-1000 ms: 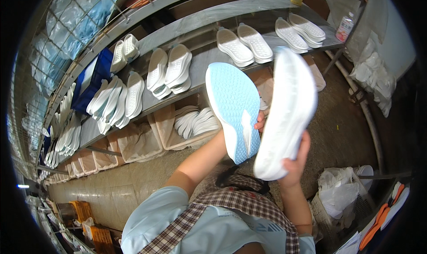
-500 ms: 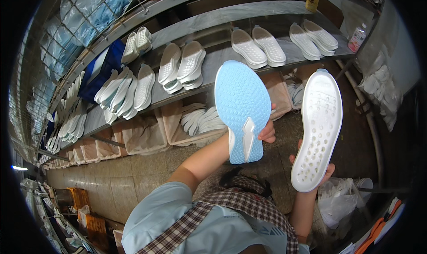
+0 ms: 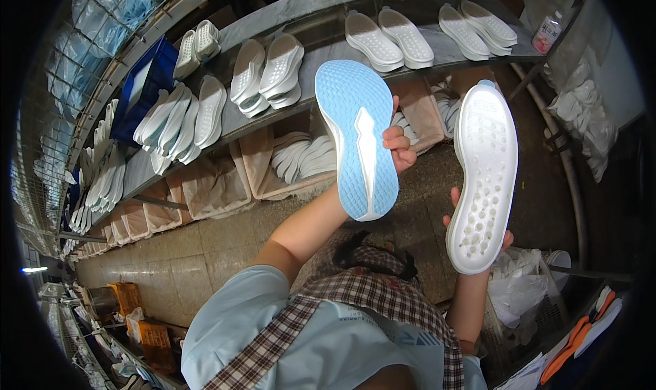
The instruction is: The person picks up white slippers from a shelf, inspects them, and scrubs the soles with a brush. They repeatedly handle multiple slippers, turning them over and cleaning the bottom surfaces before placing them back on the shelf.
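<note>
A shoe sole [image 3: 355, 141] with a textured blue underside and a white centre strip is raised in front of me, toe end up. My left hand [image 3: 399, 146] is closed on its right edge, fingers wrapped round the rim; the palm is behind the sole. To the right, my right hand [image 3: 454, 200] grips a second shoe sole [image 3: 486, 164] from behind, with fingertips showing along both edges. That one turns its white, dimpled inner face up and has a small blue tab at the top. The two soles are apart.
Beyond the hands runs a long metal shelf [image 3: 326, 93] bearing pairs of white soles [image 3: 281, 65] and a blue bin [image 3: 142, 89]. Below it stand cloth-lined bins [image 3: 256, 164] of soles. A bottle [image 3: 547, 33] is at the shelf's right end. White bags [image 3: 523, 287] lie at lower right.
The blue sole has turned so that its whole underside, heel included, faces me. The white sole has tilted slightly. Both soles, like the shelf, sit higher in the picture.
</note>
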`<state>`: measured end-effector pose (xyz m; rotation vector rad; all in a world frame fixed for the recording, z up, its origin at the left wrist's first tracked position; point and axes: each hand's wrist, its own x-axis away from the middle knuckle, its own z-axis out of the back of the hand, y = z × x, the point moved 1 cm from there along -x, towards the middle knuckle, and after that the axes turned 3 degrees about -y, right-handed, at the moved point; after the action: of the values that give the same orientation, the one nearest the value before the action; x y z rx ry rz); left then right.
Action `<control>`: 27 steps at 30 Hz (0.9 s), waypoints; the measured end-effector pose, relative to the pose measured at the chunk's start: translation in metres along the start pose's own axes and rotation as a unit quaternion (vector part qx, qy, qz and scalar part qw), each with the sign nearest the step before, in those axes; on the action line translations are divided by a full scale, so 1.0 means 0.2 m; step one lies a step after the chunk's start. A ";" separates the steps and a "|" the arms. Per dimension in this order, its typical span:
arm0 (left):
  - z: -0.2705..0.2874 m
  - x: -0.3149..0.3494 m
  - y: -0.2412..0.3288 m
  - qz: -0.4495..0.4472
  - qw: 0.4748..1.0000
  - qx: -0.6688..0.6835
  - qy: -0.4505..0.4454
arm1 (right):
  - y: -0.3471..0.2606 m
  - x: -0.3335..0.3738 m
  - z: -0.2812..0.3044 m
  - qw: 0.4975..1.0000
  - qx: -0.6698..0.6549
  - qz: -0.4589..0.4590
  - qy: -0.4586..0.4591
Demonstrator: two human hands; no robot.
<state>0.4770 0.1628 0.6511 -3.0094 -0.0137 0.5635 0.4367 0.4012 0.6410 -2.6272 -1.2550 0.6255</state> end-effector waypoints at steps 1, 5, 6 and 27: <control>0.00 0.00 0.01 -0.013 1.000 0.001 0.002 | -0.01 -0.01 0.00 1.000 0.002 -0.004 -0.007; 0.04 0.01 0.02 -0.037 0.997 0.022 0.057 | -0.01 -0.02 0.00 1.000 -0.010 -0.005 0.014; 0.05 0.01 0.02 -0.041 0.997 0.026 0.060 | -0.01 -0.02 0.00 0.999 -0.021 -0.002 0.041; 0.13 0.10 0.46 0.042 0.989 -0.134 0.052 | 0.24 -0.51 0.37 0.985 -0.153 -0.084 0.018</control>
<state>0.4866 0.0737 0.6125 -3.3106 0.0490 0.4437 0.3808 0.2884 0.5891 -2.7096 -1.6570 0.3812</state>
